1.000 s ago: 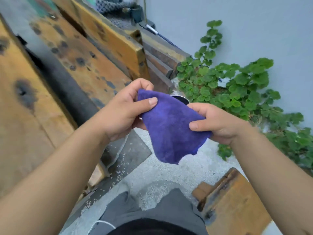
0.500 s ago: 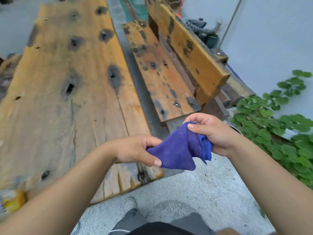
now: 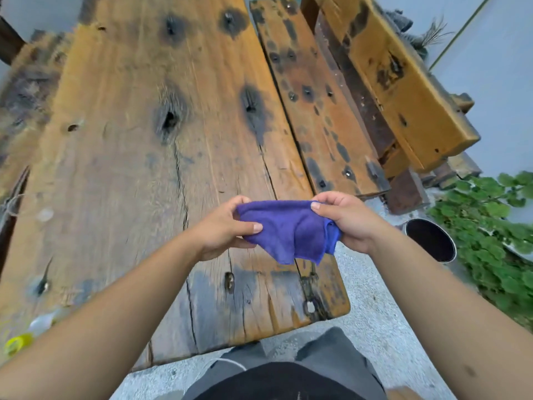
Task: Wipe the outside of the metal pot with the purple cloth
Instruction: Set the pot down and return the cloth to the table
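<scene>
Both hands, left (image 3: pixel 222 229) & right (image 3: pixel 350 223), pinch purple cloth (image 3: pixel 288 229) mid-frame; metal pot (image 3: pixel 431 239) sits right, untouched; bunched cloth may wipe poorly.

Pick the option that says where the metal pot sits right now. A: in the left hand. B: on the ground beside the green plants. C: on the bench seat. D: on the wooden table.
B: the metal pot stands on the gravel ground next to the green plants, while both hands hold the purple cloth over the wooden table.
</scene>
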A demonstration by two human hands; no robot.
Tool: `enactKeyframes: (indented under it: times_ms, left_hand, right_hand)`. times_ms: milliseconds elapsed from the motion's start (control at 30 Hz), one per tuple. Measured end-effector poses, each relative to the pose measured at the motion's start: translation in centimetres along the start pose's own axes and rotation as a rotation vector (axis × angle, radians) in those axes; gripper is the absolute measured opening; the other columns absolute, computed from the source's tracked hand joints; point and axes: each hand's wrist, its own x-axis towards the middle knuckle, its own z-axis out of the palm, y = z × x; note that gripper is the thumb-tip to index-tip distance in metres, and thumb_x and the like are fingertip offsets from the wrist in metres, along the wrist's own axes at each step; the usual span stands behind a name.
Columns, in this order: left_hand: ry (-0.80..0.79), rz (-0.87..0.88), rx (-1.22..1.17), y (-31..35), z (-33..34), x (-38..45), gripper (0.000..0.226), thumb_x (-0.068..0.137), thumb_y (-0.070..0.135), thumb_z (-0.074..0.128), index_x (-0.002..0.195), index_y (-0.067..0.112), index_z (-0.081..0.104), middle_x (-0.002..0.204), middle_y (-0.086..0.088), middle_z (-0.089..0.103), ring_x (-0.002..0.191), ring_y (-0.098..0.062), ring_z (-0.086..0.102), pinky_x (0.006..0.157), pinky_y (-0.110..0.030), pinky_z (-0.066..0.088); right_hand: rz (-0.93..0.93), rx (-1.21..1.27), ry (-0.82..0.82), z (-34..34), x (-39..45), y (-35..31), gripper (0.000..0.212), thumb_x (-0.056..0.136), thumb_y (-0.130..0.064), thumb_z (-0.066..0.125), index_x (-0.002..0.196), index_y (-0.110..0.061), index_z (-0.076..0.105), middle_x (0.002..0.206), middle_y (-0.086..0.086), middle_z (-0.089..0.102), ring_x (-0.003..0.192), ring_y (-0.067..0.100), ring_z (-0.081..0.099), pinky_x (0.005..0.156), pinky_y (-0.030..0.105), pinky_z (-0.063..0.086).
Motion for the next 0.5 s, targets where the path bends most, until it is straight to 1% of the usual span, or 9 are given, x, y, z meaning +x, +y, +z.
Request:
enactKeyframes:
  times_ms: [67,100,167,233,300,333,367,433,500]
  left_hand:
    - [0.023,-0.031,-0.137,-0.5,-0.4,1.4,0.033,0.075,0.006,0.065,0.097,0.025,0.05,0.085,0.004,0.068,0.072,-0.015,0.066,0.07,-0.038,0.053]
    - [0.044,-0.05,-0.204,-0.8,-0.8,2.2,0.034,0.076,0.004,0.062,0.1,0.027,0.052,0.086,0.003,0.067,0.069,-0.015,0.065,0.068,-0.036,0.05]
    - [0.107,-0.082,-0.314,-1.2,-1.2,3.8,0.046,0.082,-0.003,0.054,0.114,0.03,0.056,0.085,0.001,0.067,0.063,-0.015,0.06,0.06,-0.031,0.043]
    - [0.201,-0.106,-0.347,-1.5,-1.3,5.6,0.052,0.09,-0.011,0.046,0.127,0.025,0.052,0.082,-0.003,0.065,0.06,-0.015,0.057,0.054,-0.027,0.039]
    - [0.315,-0.123,-0.34,-1.8,-1.5,7.4,0.049,0.093,-0.012,0.045,0.134,0.015,0.047,0.078,-0.003,0.065,0.056,-0.011,0.058,0.049,-0.024,0.038]
    - [0.364,-0.129,-0.339,-1.9,-1.7,8.4,0.048,0.093,-0.012,0.046,0.135,0.012,0.047,0.076,-0.001,0.066,0.055,-0.009,0.059,0.048,-0.022,0.039]
    - [0.404,-0.128,-0.333,-2.0,-2.0,9.3,0.047,0.093,-0.011,0.047,0.135,0.012,0.047,0.075,0.002,0.068,0.054,-0.007,0.061,0.048,-0.022,0.04]
    - [0.462,-0.122,-0.312,-2.2,-2.8,11.0,0.048,0.094,-0.008,0.051,0.135,0.017,0.048,0.077,0.006,0.071,0.059,-0.006,0.064,0.052,-0.024,0.047]
    - [0.513,-0.119,-0.277,-2.5,-3.8,12.5,0.054,0.094,-0.008,0.053,0.136,0.024,0.045,0.089,0.005,0.072,0.068,-0.01,0.065,0.058,-0.028,0.049]
  right_hand:
    - [0.022,0.032,0.006,0.0,1.9,-0.1,0.006,0.096,-0.01,0.057,0.091,-0.012,0.06,0.081,0.012,0.061,0.068,0.022,0.054,0.062,0.031,0.041]
    - [0.039,0.063,0.002,-0.1,2.8,0.0,0.008,0.096,-0.012,0.056,0.09,-0.012,0.06,0.079,0.01,0.062,0.068,0.02,0.056,0.062,0.031,0.044]
    - [0.085,0.161,-0.006,-0.4,4.8,0.3,0.01,0.098,-0.015,0.053,0.09,-0.014,0.059,0.081,0.008,0.063,0.068,0.017,0.06,0.063,0.03,0.05]
    - [0.135,0.306,-0.009,-0.6,6.8,0.8,0.009,0.099,-0.017,0.052,0.091,-0.017,0.056,0.085,0.008,0.063,0.071,0.019,0.063,0.066,0.035,0.054]
    - [0.179,0.384,-0.022,-0.9,9.0,1.4,0.002,0.097,-0.017,0.055,0.098,-0.019,0.055,0.092,0.008,0.065,0.08,0.023,0.066,0.068,0.045,0.057]
    - [0.204,0.365,-0.031,-1.1,10.3,1.6,0.01,0.095,-0.015,0.059,0.103,-0.019,0.055,0.097,0.007,0.067,0.084,0.025,0.068,0.069,0.049,0.057]
    - [0.225,0.317,-0.031,-1.2,11.5,1.9,0.022,0.091,-0.01,0.064,0.109,-0.019,0.055,0.104,0.007,0.068,0.088,0.026,0.07,0.068,0.049,0.057]
    - [0.233,0.19,0.03,-1.1,14.1,2.1,0.039,0.085,0.002,0.067,0.115,-0.019,0.054,0.114,0.01,0.068,0.091,0.026,0.072,0.064,0.043,0.057]
    - [0.197,0.071,0.119,-0.7,16.8,2.3,0.041,0.083,0.009,0.064,0.113,-0.018,0.054,0.114,0.013,0.067,0.089,0.024,0.072,0.061,0.036,0.056]
